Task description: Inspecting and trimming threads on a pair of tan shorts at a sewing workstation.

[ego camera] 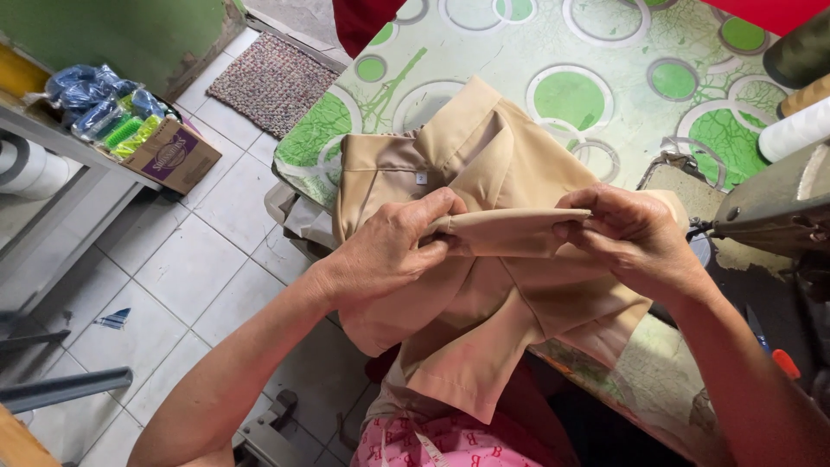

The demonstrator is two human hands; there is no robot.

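Forearms: nearest the lens, both bare arms rose from the bottom edge toward the middle of the view, above a lap in pink patterned cloth with a tape measure lying on it.
Tabletop (pixel 605 52): it filled the upper right, covered in an oilcloth printed with green circles; its near edge looked worn.
Tan garment (pixel 484 294): it lay half on the tabletop and hung off the near edge toward the lap, collar uppermost, a small white tag inside the neck.
Sewing machine (pixel 778 207): a grey body at the right edge, mostly cut off by the frame.
Left hand (pixel 393 251): clenched on one end of a folded tan strip, thumb on top.
Right hand (pixel 631 238): pinched shut on the other end, fingers curled under.
Folded strip (pixel 510 229): part of the garment, held taut and level between the two hands, just above the rest of the cloth.
Risk: I judged the fold could slip or open if either pinch eased, since only the fingertips kept it; the hanging weight could also drag the garment off the edge.
Cardboard box (pixel 173 156): it sat on a shelf at the left beside bagged blue and green items, well apart.
Mat (pixel 272 82): it lay on the tiled floor beyond.
Hard to tell: whether the strip was a sleeve, cuff or placket; the needle area was hidden.
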